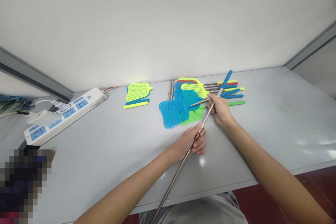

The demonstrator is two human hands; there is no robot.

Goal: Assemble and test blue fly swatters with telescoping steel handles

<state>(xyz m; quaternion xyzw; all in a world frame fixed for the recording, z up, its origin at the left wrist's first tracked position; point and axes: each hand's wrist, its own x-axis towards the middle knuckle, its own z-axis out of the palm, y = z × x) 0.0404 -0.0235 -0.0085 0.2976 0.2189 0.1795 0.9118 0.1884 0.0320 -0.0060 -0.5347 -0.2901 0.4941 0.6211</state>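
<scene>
A long metal rod with a blue handle point(226, 79) slants across the middle, its lower end running out of view at the bottom edge. My right hand point(220, 109) is closed around the rod a little below the handle. Lower down, my left hand point(193, 141) wraps its fingers around the same rod. Behind my hands lies a pile of fly swatters with mesh heads: a blue swatter head point(173, 113) in front, a green swatter head point(193, 116) partly under it, and a yellow swatter head point(194, 90) further back. Their handles point right.
Left of the pile lie a loose yellow swatter head point(138, 91), a blue handle point(137, 102) and a yellow handle point(135, 105). Thin metal rods point(171, 91) lie by the wall. A power strip point(69, 113) with plugs sits at left on the grey table point(105, 154).
</scene>
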